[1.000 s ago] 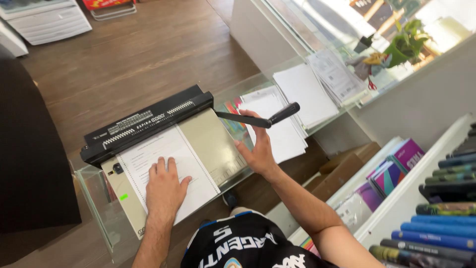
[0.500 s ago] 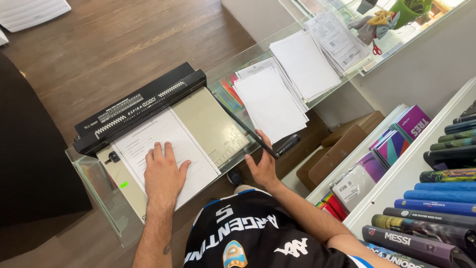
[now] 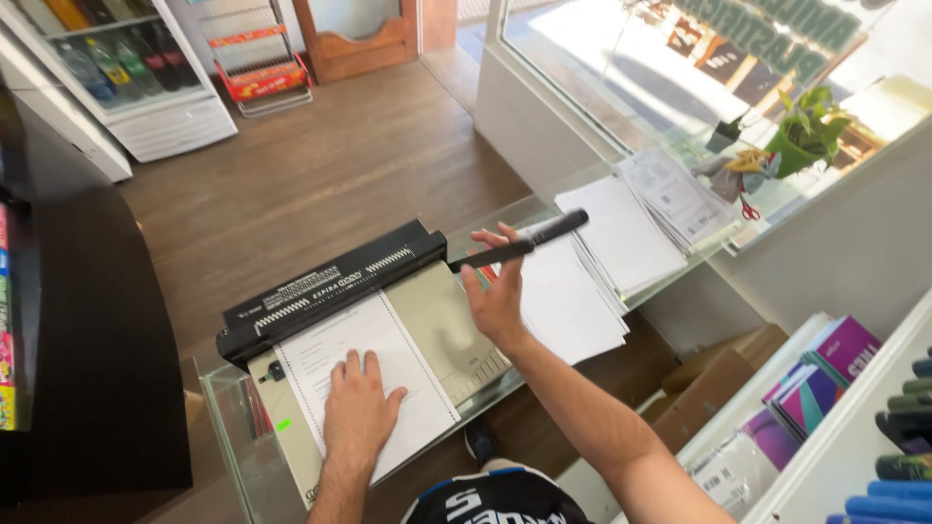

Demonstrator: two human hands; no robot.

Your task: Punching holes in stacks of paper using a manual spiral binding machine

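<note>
A black and beige punch-and-bind machine (image 3: 330,291) sits on a glass counter (image 3: 233,427). A white printed sheet (image 3: 316,354) lies on its beige bed, with its top edge under the black head. My left hand (image 3: 357,412) rests flat on the sheet's lower part, fingers spread. My right hand (image 3: 497,296) is raised at the machine's right side. Its fingers are loosely around the black lever handle (image 3: 544,233), which is lifted and points up to the right.
Stacks of white paper (image 3: 568,306) and printed sheets (image 3: 670,194) lie on the counter to the right, with red scissors (image 3: 748,209) and a potted plant (image 3: 801,136) beyond. Coloured packs fill a shelf (image 3: 835,359) at lower right. A dark cabinet (image 3: 87,340) stands at the left.
The lever was up a second ago, was pressed down near the counter's front edge half a second ago, and is now lifted again by my right hand. My left hand stayed on the sheet.
</note>
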